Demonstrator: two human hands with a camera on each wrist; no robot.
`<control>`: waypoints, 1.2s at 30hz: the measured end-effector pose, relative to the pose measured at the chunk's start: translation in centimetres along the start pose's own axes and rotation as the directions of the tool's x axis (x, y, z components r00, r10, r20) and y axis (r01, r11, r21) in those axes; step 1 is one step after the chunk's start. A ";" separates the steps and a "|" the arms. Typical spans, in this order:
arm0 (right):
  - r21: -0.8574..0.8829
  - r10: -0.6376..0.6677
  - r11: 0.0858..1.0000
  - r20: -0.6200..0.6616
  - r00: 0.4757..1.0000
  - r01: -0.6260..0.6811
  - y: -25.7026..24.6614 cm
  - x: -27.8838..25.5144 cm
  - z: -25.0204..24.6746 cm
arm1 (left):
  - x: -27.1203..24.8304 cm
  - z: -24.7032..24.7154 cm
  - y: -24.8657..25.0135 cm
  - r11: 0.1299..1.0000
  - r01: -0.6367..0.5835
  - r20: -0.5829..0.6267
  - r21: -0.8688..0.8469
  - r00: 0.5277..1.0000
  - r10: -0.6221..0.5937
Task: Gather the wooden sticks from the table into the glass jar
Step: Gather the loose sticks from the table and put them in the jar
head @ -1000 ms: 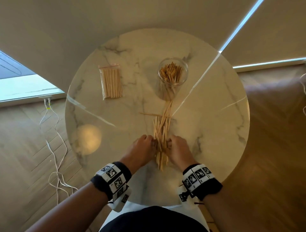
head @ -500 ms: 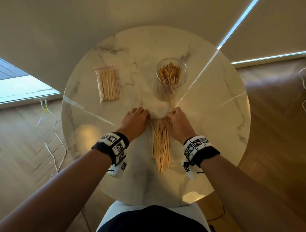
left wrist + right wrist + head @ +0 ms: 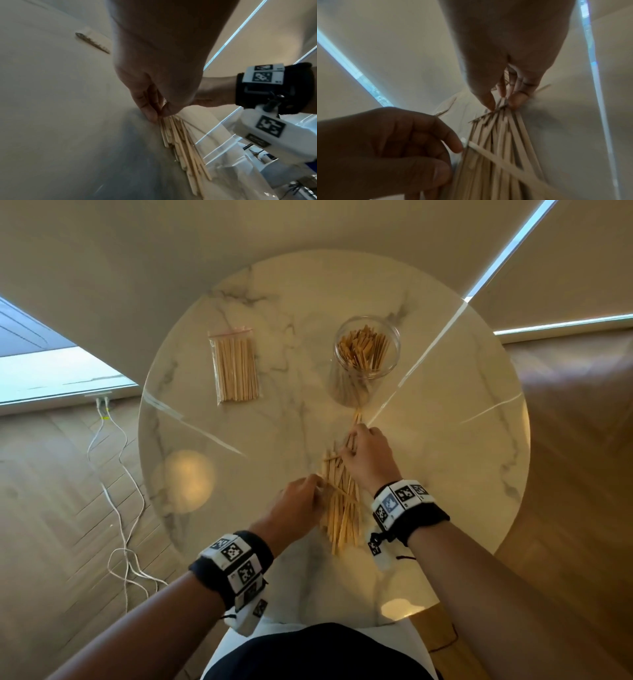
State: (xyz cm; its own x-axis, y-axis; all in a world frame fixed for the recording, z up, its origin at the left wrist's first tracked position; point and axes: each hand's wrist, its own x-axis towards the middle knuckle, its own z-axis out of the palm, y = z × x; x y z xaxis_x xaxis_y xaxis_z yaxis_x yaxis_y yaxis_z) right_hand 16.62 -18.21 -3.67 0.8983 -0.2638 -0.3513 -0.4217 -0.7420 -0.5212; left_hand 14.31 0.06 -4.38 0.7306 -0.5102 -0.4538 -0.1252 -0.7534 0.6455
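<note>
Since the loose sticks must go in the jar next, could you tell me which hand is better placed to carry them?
Probably the right hand: it pinches the pile at the end nearest the jar.

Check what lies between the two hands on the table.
The loose pile of thin wooden sticks lies between left hand and right hand, both touching it; head view shows this.

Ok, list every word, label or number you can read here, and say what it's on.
No readable words or numbers anywhere.
Wristbands: black-and-white square marker patterns only, no letters.
Camera housing on the right wrist: a small dark label, too blurred to read.
Bag of sticks: no print visible.
Glass jar: no label.
</note>
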 end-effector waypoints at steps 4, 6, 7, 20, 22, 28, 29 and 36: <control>-0.196 -0.137 0.971 0.016 0.991 0.137 1.7 -0.4 -1.3 | -0.3 0.1 0.4 0.999 0.011 -0.051 -0.044 0.999 -0.013; -0.272 -0.193 0.940 0.070 0.979 0.204 3.5 -1.4 -2.2 | -0.5 -0.2 -0.2 0.999 0.010 -0.083 -0.051 0.996 -0.014; -0.308 -0.209 0.922 0.106 0.972 0.232 4.3 -2.1 -2.4 | -0.5 -0.2 -0.5 0.998 0.012 -0.097 -0.056 0.995 -0.017; 0.036 0.047 0.998 0.115 0.992 -0.051 2.0 -6.7 0.7 | 0.5 -0.3 -0.5 0.991 0.036 -0.112 -0.132 0.992 -0.051; 0.092 0.118 0.988 0.040 0.992 -0.121 0.8 -4.4 0.1 | 0.3 -0.5 -1.1 0.994 0.035 -0.120 -0.106 0.992 -0.048; -0.130 0.161 0.981 0.134 0.978 -0.144 -3.4 -1.5 0.5 | -0.7 -1.3 -2.0 0.998 -0.031 -0.204 -0.049 0.979 0.020; -0.164 0.200 0.971 0.151 0.968 -0.175 -3.6 -2.2 0.7 | -0.8 -1.6 -2.2 0.999 -0.031 -0.220 -0.037 0.975 0.022; -0.254 0.231 0.946 0.095 0.968 -0.201 -2.9 -7.0 4.7 | 1.2 -4.1 -2.9 0.990 -0.013 -0.295 -0.139 0.955 -0.029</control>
State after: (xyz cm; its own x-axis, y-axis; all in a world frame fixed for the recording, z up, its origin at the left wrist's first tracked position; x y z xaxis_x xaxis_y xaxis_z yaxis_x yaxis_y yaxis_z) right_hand 10.99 -11.31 -3.37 0.7605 -0.3684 -0.5348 -0.5482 -0.8056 -0.2247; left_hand 18.32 3.30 -4.32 0.8992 -0.3436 -0.2709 -0.0403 -0.6815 0.7307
